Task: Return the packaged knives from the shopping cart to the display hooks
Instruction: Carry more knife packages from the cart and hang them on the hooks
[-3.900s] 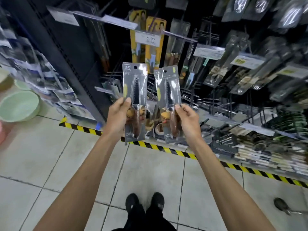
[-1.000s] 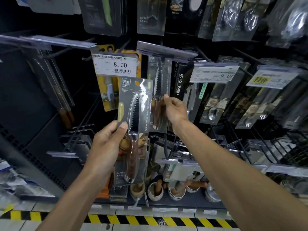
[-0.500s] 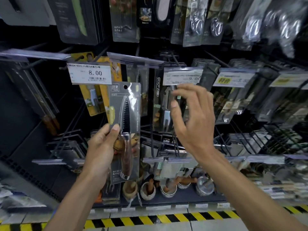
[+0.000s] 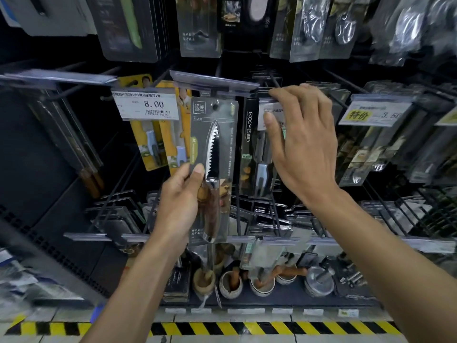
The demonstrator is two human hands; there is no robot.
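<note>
You face one dark display rack [image 4: 44, 169], fitted with rows of wire hooks [image 4: 238, 214]. Hanging on the hooks:
- yellow carded knives [image 4: 148, 147] behind a price label [image 4: 146, 105] reading 8.00
- black carded packs [image 4: 249, 149] just right of centre
- grey packs [image 4: 200, 28] along the top row

Bottom shelf [image 4: 284, 297]: a row of small mortars [image 4: 233, 284] with pestles, and one metal mortar [image 4: 319, 280].

Floor [image 4: 222, 339] beneath you: pale tiles, with yellow-and-black striped tape [image 4: 222, 329] along the rack's foot.
</note>
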